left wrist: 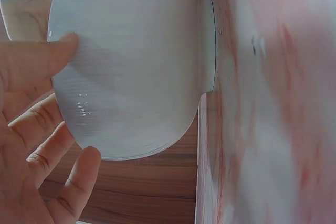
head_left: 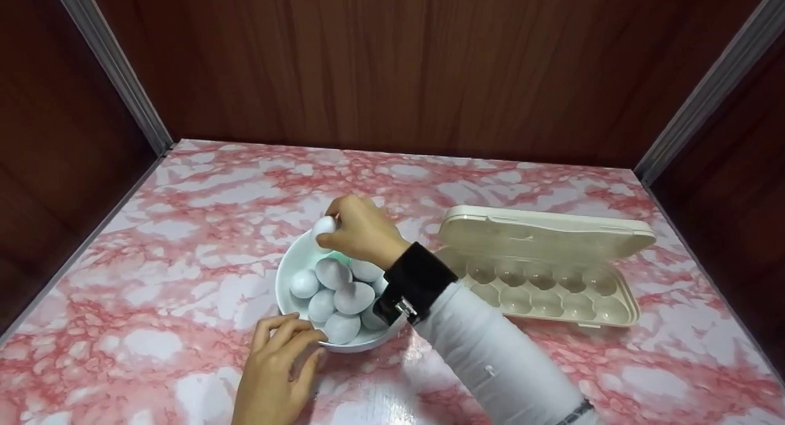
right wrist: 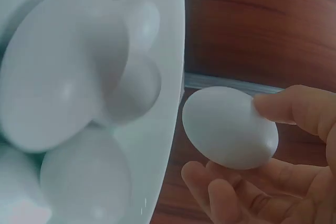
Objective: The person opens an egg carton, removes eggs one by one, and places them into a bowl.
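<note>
A white bowl [head_left: 283,285] holds several white eggs [head_left: 354,298], piled together; a bit of green shows among them. Above the bowl's far rim, my right hand [head_left: 363,232] pinches one egg [right wrist: 229,127] between thumb and fingers, apart from the pile. My left hand [head_left: 276,363] is at the near left rim, its fingertips over the edge and the thumb [left wrist: 58,51] against the bowl's outer wall. To the right lies an egg box [head_left: 546,232] of cream plastic with its lid raised; the cups in view hold no eggs. My right forearm hides its left end.
The table top [head_left: 153,229] has a red and white marbled pattern. A dark wood panel [head_left: 392,63] stands at the back, with side panels joined by metal strips [head_left: 110,57]. My right sleeve [head_left: 497,351] crosses between the bowl and the egg box.
</note>
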`<state>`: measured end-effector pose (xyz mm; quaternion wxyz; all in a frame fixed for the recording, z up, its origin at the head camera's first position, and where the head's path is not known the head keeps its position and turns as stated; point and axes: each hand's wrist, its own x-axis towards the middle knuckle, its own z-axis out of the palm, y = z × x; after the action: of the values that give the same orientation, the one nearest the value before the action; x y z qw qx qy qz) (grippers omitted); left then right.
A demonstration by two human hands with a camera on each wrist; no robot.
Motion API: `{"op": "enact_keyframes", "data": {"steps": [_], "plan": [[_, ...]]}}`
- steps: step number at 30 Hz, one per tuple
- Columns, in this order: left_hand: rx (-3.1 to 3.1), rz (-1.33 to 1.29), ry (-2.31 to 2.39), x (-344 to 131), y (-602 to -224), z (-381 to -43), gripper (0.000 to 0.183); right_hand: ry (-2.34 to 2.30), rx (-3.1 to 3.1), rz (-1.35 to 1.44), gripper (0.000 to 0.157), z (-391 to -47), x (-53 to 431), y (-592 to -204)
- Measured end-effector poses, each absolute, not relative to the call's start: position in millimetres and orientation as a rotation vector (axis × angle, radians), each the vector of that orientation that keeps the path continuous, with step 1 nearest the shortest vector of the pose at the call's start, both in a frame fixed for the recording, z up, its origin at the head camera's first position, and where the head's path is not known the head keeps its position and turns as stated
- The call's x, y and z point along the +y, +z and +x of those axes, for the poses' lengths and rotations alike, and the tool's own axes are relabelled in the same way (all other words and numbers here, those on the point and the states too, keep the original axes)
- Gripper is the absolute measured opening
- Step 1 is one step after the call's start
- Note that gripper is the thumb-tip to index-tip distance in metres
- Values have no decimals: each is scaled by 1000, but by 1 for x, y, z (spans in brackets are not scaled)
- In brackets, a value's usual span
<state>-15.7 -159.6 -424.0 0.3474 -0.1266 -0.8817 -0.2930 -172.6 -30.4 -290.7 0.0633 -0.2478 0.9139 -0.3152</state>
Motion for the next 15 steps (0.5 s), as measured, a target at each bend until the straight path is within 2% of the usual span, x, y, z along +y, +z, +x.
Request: {"op": "enact_keyframes", "data": {"steps": [10,14,15], "plan": [[-2267,-347,-747,-160,-425,-18,23,-857,2716,-728,21,-175,-55,-293],[-2249,-357,-751,-161,-426,-18,23,-827,2708,-712,14,-176,-63,-296],[-2246,-361,-749,-162,-426,-18,23,-820,2707,-711,18,-176,-64,-297]]}}
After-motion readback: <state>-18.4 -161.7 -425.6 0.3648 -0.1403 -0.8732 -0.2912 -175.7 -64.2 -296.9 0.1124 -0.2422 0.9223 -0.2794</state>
